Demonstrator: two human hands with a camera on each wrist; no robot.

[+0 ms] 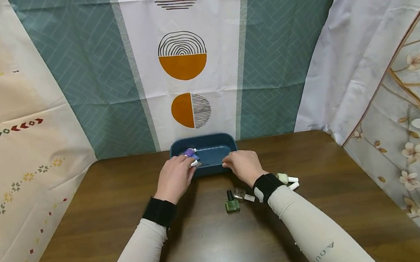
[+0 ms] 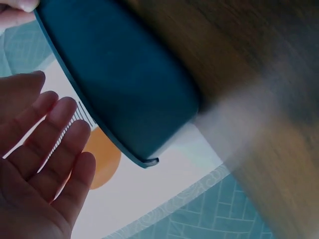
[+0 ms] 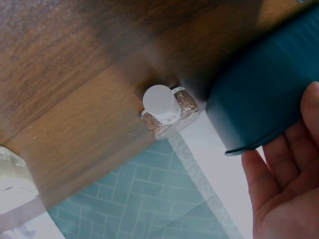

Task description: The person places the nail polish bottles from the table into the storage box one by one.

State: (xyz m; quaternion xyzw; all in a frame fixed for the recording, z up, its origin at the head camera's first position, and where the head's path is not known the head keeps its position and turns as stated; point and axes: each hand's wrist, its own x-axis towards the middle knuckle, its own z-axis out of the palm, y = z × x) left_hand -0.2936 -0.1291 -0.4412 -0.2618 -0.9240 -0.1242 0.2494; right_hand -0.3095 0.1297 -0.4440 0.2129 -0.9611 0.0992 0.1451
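Note:
A dark blue plastic bin (image 1: pixel 216 155) stands at the back of the table against the curtain. At its front right rim, my right hand (image 1: pixel 243 164) grips the wall, thumb outside and fingers inside, as the right wrist view shows. Over the bin's left end hovers my left hand (image 1: pixel 175 175); in the left wrist view its fingers (image 2: pixel 62 154) are loosely spread and hold nothing. Inside the bin, beside the left fingertips, lie a purple nail polish bottle (image 1: pixel 189 152), a blue item (image 1: pixel 195 156) and a white cap (image 1: pixel 194 163).
Right of centre lie a green nail polish bottle (image 1: pixel 232 206) with a black cap and a clear glitter one (image 1: pixel 239 194) with a white cap. A pale nail polish bottle (image 1: pixel 282 178) and another white cap (image 1: pixel 294 185) are beyond my right wrist. Curtains (image 1: pixel 108 73) surround the table.

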